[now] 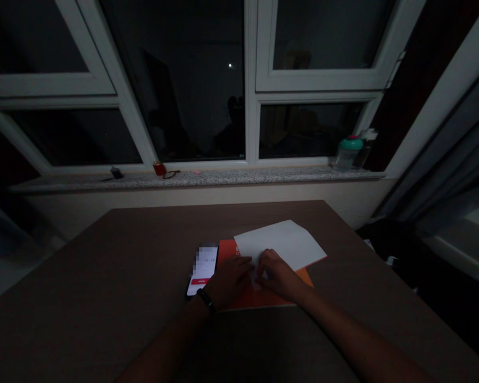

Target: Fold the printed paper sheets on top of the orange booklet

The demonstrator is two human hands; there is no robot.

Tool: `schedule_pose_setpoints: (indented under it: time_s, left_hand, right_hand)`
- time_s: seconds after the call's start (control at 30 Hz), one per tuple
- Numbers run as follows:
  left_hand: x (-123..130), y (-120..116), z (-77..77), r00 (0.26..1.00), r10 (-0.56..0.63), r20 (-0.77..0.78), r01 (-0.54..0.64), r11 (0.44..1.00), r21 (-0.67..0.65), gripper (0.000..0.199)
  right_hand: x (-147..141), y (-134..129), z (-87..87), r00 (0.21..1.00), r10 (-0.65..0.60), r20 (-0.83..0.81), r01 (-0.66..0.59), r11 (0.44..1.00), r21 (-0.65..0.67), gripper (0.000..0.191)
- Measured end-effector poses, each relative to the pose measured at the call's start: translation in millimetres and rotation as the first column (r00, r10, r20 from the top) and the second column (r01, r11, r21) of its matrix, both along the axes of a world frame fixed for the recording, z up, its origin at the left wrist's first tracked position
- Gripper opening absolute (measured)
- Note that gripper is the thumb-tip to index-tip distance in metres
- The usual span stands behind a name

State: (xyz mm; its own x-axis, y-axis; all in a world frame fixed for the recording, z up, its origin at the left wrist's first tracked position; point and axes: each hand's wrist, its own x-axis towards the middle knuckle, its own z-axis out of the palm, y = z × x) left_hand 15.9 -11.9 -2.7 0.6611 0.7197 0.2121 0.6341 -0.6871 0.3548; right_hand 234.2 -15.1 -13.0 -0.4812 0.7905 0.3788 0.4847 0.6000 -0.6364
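Presently, the left hand [228, 281] and right hand [278, 274] sit side by side, fingers [243, 260] close together on a white paper sheet [281, 242] (dim light; whether they pinch it cannot be told). The sheet extends ahead of the fingertips, over an orange card [247, 300]. A smartphone [201, 268] lies just left of the left fingers, on a brown table [83, 266].

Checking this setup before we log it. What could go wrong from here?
The white paper sheet lies loose on the orange card, so it may slip under the hands. The left hand sits against the phone and could nudge it or touch its lit screen. Dim lighting may also hide a misaligned edge.
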Motion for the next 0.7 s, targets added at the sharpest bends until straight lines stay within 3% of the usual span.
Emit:
schedule_pose_setpoints:
  time_s: [0.17,0.37,0.53,0.7]
  left_hand:
    - [2.4,1.0,6.4,1.000,-0.015,0.003,0.015,1.000,-0.014,0.022]
    - [5.0,0.6,9.4,0.999,-0.042,-0.027,0.042,0.999,-0.031,0.015]
    - [1.8,1.1,-1.4,0.998,-0.059,-0.006,0.059,0.998,-0.008,0.033]
    - [-0.6,0.0,-5.3,0.999,-0.024,-0.026,0.025,1.000,0.008,0.039]
  right_hand:
    - [16.1,9.0,-0.4,0.998,-0.032,-0.052,0.033,0.999,0.027,0.017]
    - [16.7,9.1,-2.1,0.995,-0.075,0.062,0.075,0.997,-0.001,0.014]
    - [17.1,8.6,0.9,0.990,-0.088,0.112,0.084,0.996,0.036,0.015]
    - [19.2,10.1,1.9,0.981,-0.129,0.144,0.124,0.991,0.040,0.013]
